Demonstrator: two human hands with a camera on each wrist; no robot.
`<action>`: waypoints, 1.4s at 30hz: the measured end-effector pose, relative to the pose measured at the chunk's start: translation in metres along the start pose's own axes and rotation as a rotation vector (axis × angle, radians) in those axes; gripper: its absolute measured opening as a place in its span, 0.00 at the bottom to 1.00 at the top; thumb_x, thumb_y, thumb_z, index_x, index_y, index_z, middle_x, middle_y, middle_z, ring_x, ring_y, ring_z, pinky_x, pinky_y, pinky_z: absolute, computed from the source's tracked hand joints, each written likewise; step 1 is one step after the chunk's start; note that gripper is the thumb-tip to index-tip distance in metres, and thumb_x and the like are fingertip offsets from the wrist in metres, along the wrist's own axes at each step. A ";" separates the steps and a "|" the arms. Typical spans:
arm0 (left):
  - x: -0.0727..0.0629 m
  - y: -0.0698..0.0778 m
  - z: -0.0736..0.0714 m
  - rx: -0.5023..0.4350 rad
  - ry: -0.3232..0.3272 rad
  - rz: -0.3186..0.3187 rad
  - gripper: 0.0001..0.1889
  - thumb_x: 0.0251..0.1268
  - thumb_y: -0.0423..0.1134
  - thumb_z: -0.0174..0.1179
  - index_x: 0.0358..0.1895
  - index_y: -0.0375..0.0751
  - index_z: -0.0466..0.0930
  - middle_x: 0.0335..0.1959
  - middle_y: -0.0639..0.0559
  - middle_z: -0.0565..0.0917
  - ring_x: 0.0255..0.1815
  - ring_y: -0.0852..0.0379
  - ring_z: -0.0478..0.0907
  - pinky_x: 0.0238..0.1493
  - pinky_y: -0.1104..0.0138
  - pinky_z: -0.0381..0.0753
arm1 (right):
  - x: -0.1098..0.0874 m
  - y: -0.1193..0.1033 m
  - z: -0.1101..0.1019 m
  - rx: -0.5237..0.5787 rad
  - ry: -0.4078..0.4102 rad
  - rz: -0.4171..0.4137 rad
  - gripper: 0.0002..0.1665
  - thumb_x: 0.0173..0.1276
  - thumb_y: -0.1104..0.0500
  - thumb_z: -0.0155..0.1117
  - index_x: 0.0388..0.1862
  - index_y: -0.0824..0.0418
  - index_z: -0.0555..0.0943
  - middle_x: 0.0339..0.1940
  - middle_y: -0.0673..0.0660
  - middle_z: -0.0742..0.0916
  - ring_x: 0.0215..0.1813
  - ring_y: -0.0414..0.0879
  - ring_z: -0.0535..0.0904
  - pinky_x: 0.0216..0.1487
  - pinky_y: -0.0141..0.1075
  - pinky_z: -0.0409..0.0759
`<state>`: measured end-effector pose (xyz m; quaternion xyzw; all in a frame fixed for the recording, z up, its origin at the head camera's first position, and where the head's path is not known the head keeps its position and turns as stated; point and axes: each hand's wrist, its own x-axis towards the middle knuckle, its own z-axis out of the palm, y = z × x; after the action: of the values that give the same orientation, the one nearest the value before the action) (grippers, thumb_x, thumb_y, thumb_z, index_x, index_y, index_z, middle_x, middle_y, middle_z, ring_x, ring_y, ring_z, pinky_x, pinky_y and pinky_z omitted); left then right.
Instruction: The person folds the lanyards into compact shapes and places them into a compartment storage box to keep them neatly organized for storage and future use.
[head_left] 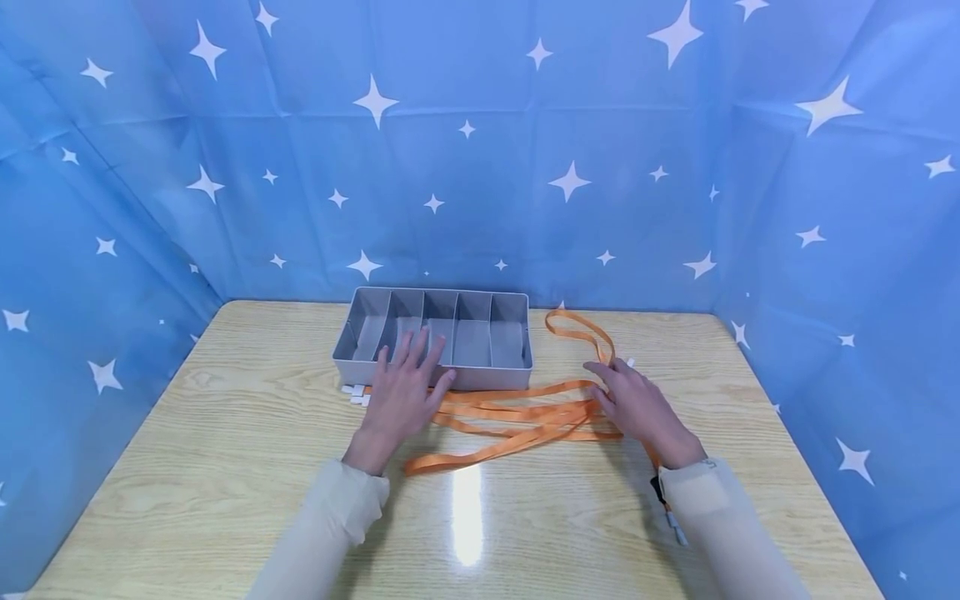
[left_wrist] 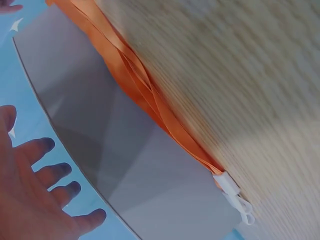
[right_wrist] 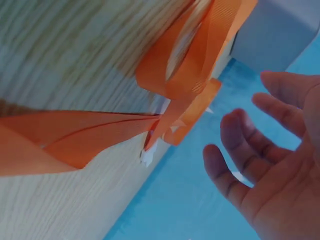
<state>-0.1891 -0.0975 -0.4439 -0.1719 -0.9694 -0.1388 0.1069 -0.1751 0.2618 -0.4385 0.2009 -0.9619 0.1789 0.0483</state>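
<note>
here left hand [head_left: 403,395] hovers by tray [head_left: 491,380], right hand [head_left: 639,406] by straps [head_left: 480,457].

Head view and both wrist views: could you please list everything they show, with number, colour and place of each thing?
Divided tray: 1, grey, near the table's far edge, five compartments
Straps: several, exact count unclear, orange, on the table before the tray, with a loop to its right
White end pieces: several, white, at strap ends near the tray's front left
Black clip: 1, black, near the right wrist
Table: 1, light wood, under everything
Backdrop: count unclear, blue with white stars, behind and at both sides
Sleeves: 2, off-white, on both forearms
Left hand: 1, at the tray's front edge
Right hand: 1, by the straps' right end
</note>
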 end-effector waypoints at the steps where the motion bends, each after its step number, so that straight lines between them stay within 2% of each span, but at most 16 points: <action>1: -0.001 0.001 0.000 -0.012 0.003 0.009 0.31 0.78 0.59 0.42 0.76 0.48 0.62 0.79 0.44 0.57 0.79 0.42 0.50 0.72 0.37 0.50 | 0.000 0.000 0.000 0.004 -0.010 0.005 0.23 0.72 0.63 0.63 0.65 0.66 0.76 0.33 0.55 0.77 0.24 0.41 0.67 0.25 0.35 0.66; 7: -0.007 0.007 0.002 -0.015 0.035 0.067 0.30 0.77 0.58 0.45 0.74 0.47 0.66 0.76 0.43 0.63 0.77 0.43 0.56 0.71 0.38 0.55 | -0.002 0.001 0.004 0.020 -0.040 0.006 0.22 0.71 0.65 0.64 0.63 0.66 0.77 0.32 0.54 0.77 0.25 0.41 0.67 0.22 0.33 0.66; 13: -0.012 0.014 0.003 -0.030 0.087 0.169 0.27 0.77 0.56 0.48 0.69 0.44 0.73 0.73 0.44 0.69 0.73 0.43 0.64 0.70 0.43 0.62 | -0.006 0.004 0.004 0.063 -0.065 0.015 0.25 0.69 0.69 0.63 0.65 0.67 0.75 0.36 0.55 0.80 0.30 0.43 0.74 0.28 0.36 0.73; 18: -0.013 0.022 0.004 -0.040 0.099 0.226 0.26 0.76 0.55 0.50 0.67 0.43 0.76 0.72 0.43 0.70 0.72 0.43 0.66 0.70 0.46 0.64 | -0.011 0.007 0.005 0.083 -0.078 0.023 0.25 0.69 0.70 0.63 0.65 0.68 0.75 0.40 0.58 0.81 0.37 0.47 0.79 0.32 0.38 0.77; 24: -0.016 0.028 0.009 -0.088 0.059 0.281 0.27 0.76 0.54 0.50 0.68 0.42 0.74 0.71 0.41 0.71 0.72 0.43 0.66 0.70 0.49 0.65 | -0.013 0.010 0.007 0.092 -0.085 0.015 0.25 0.67 0.70 0.65 0.64 0.69 0.76 0.39 0.57 0.80 0.36 0.45 0.78 0.30 0.35 0.75; 31: -0.021 0.033 0.013 -0.158 0.021 0.300 0.27 0.76 0.54 0.51 0.70 0.44 0.73 0.73 0.43 0.68 0.75 0.45 0.62 0.72 0.51 0.62 | -0.013 0.013 0.011 0.108 -0.100 0.024 0.23 0.67 0.69 0.66 0.61 0.69 0.78 0.41 0.57 0.83 0.33 0.41 0.74 0.31 0.35 0.73; 35: -0.024 0.035 0.016 -0.167 -0.003 0.314 0.26 0.76 0.54 0.50 0.69 0.44 0.74 0.73 0.45 0.68 0.74 0.46 0.63 0.71 0.51 0.65 | -0.012 0.014 0.013 0.105 -0.105 0.019 0.21 0.67 0.69 0.66 0.60 0.68 0.79 0.39 0.56 0.82 0.33 0.42 0.73 0.31 0.35 0.72; 39: -0.024 0.039 0.021 -0.188 0.020 0.365 0.23 0.74 0.50 0.55 0.64 0.41 0.78 0.66 0.44 0.76 0.66 0.47 0.74 0.63 0.52 0.74 | -0.011 0.013 0.014 0.103 -0.107 0.028 0.20 0.67 0.69 0.67 0.58 0.67 0.81 0.36 0.53 0.80 0.30 0.42 0.70 0.29 0.35 0.70; 42: -0.023 0.042 0.024 -0.195 0.045 0.403 0.19 0.71 0.47 0.60 0.56 0.39 0.83 0.52 0.46 0.85 0.49 0.52 0.83 0.49 0.57 0.81 | -0.011 0.013 0.015 0.098 -0.109 0.035 0.19 0.67 0.69 0.67 0.56 0.66 0.81 0.34 0.53 0.80 0.29 0.42 0.69 0.27 0.35 0.68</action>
<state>-0.1567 -0.0597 -0.4627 -0.3683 -0.8949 -0.2117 0.1368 -0.1705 0.2715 -0.4579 0.1955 -0.9566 0.2153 -0.0171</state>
